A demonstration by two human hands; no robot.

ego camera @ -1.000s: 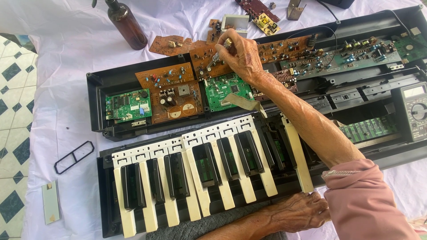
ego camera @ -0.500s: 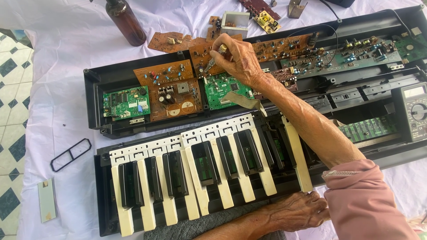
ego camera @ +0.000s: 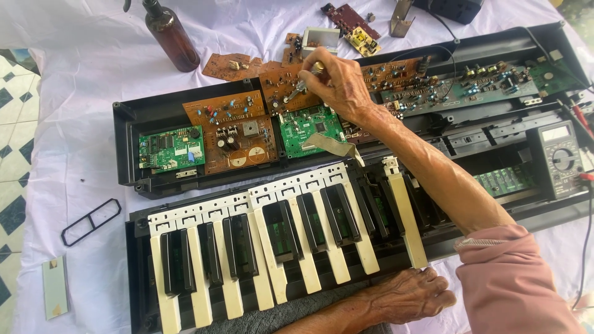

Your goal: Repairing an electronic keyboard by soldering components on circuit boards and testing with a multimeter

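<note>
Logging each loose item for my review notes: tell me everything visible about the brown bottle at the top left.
The brown bottle looks like dark amber glass or plastic, translucent with a glossy sheen. It has a round body, sloping shoulders and a narrow neck; its top is cut off by the frame edge, so its cap cannot be seen in full. It stands upright on the white cloth, just beyond the opened keyboard case. Neither hand touches it.

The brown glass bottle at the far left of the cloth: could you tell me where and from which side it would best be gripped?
Probably around the straight middle of the brown glass bottle, coming from its left over the open white cloth. It stands upright, its body wider than its neck, and loose brown circuit boards lie close on its right. The right hand works farther right.
</note>
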